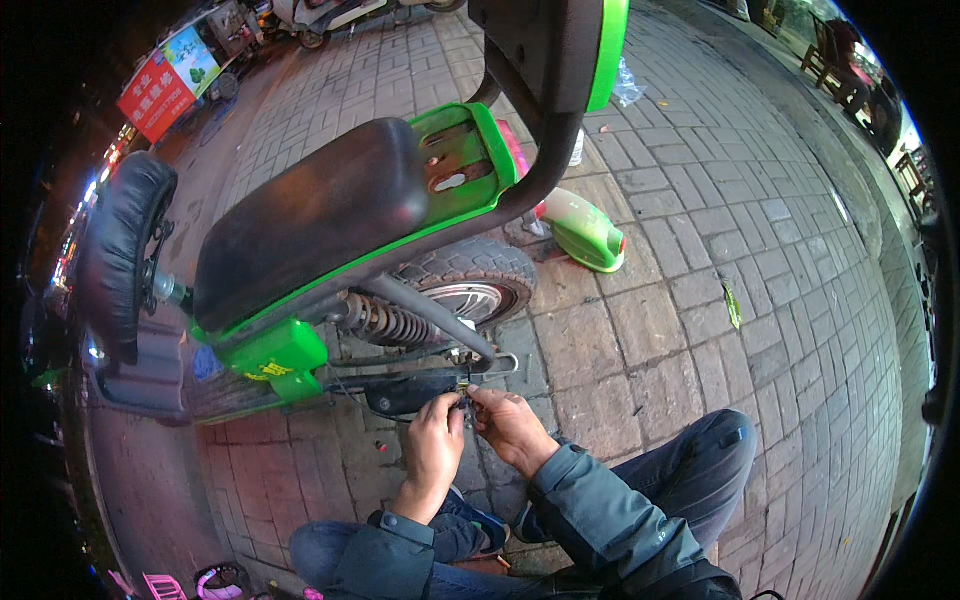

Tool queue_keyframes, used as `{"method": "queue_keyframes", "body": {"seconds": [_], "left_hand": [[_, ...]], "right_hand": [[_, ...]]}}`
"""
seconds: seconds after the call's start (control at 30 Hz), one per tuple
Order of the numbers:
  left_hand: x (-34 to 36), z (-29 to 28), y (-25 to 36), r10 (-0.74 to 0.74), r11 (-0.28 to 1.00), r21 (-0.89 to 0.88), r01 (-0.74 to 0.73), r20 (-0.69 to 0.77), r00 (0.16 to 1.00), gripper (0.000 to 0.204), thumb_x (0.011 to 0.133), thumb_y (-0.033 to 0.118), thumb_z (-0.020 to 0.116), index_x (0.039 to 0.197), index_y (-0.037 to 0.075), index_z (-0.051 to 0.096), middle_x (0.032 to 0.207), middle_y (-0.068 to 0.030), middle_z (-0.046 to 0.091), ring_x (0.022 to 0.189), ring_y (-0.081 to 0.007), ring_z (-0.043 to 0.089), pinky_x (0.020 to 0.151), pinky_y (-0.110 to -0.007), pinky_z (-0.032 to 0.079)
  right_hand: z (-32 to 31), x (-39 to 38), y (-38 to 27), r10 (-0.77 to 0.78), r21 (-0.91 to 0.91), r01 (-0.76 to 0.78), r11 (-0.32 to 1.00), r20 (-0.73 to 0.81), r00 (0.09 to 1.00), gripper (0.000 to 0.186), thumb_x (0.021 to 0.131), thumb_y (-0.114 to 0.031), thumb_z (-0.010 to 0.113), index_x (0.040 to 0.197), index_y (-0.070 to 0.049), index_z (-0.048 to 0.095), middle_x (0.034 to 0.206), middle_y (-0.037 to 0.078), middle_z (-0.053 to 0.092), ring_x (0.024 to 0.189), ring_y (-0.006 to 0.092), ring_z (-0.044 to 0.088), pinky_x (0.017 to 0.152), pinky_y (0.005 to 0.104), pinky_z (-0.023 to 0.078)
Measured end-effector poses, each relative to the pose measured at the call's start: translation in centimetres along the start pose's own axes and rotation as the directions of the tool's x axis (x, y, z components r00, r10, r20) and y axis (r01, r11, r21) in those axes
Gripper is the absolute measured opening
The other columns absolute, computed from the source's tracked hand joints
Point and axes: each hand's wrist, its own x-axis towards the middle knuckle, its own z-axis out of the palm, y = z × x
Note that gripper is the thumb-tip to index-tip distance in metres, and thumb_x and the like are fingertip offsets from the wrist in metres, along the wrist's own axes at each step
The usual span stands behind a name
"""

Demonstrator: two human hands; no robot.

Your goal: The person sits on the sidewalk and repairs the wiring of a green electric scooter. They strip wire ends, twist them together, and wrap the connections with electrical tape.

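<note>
A green and black electric scooter [310, 205] stands across the view, its rear wheel [490, 285] in the middle. Beside the wheel's axle end, my left hand [435, 445] and my right hand [512, 425] meet with fingertips pinched. Between them is a small metallic piece [463, 386] with a yellowish tint, too small to name. It lies close below the lower end of the coil shock absorber [395, 322] and beside a black cover [400, 393]. Whether the piece is attached to the scooter I cannot tell.
A green rear fender [585, 232] with a red end rests beyond the wheel on the brick pavement [790, 400]. A clear plastic bag [628, 85] and a green scrap [733, 305] lie farther off. A red sign [158, 98] stands far left; a pink basket [163, 586] is near left.
</note>
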Motion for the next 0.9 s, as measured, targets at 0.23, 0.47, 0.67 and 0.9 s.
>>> {"method": "queue_keyframes", "body": {"seconds": [0.23,0.47,0.67,0.9], "left_hand": [[0.0,0.6,0.4,-0.243,0.934,-0.277,0.225,-0.034,0.969,0.011,0.095,0.011,0.07,0.098,0.001,0.069,0.084,-0.015,0.074,0.076,-0.0276,0.075,0.066,-0.035,0.057],[0.5,1.0,-0.7,-0.451,0.779,-0.467,0.419,0.047,0.891,0.013,0.094,0.009,0.071,0.09,-0.003,0.07,0.081,-0.0096,0.076,0.074,-0.0141,0.074,0.068,-0.029,0.056],[0.5,0.8,0.1,-0.399,0.829,-0.438,0.348,-0.028,0.916,0.009,0.094,0.007,0.071,0.094,-0.001,0.067,0.08,-0.0115,0.076,0.072,-0.0182,0.075,0.065,-0.032,0.056],[-0.2,0.5,1.2,-0.099,0.986,-0.145,0.081,-0.12,0.988,0.011,0.093,0.006,0.069,0.103,0.006,0.064,0.086,-0.017,0.072,0.076,-0.036,0.073,0.064,-0.041,0.056]], "right_hand": [[-0.1,-0.3,-0.1,0.009,0.025,-0.009,1.0,-0.004,1.0,0.019,0.097,-0.02,0.07,0.082,-0.012,0.064,0.071,-0.004,0.049,0.061,0.0082,0.042,0.055,0.0245,0.035],[0.2,-0.4,0.7,-0.022,0.074,0.018,0.997,0.059,0.998,0.014,0.096,-0.018,0.071,0.086,-0.008,0.068,0.076,-0.003,0.058,0.065,0.0078,0.049,0.06,0.0225,0.04],[0.7,-0.4,0.8,-0.153,-0.18,0.156,0.971,0.03,0.988,0.011,0.092,-0.015,0.074,0.09,-0.005,0.073,0.082,0.0,0.069,0.069,0.0068,0.056,0.063,0.0232,0.042],[1.3,0.1,1.2,-0.256,-0.231,0.228,0.946,-0.103,0.961,0.01,0.089,-0.013,0.075,0.087,-0.004,0.074,0.08,-0.002,0.069,0.065,0.0078,0.055,0.059,0.0244,0.042]]}}
